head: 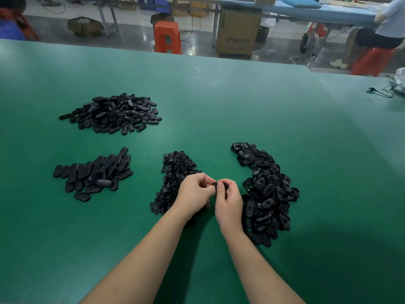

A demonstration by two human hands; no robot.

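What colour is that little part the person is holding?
Black. The small part shows best in the head view.

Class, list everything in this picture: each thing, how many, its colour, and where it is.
table: one, green, fills the foreground
far pile: one, black oval parts, far left on table
flat pile: one, black oval covers, near left
small pile: one, black round pieces, middle
right pile: one, black oval parts with holes, right
small part: one, black, held above the table
cables: several, black, table's right edge
stools: at least two, orange, floor beyond table
box: one, brown, floor beyond table
left hand: one, bare, pinches small part
right hand: one, bare, pinches small part
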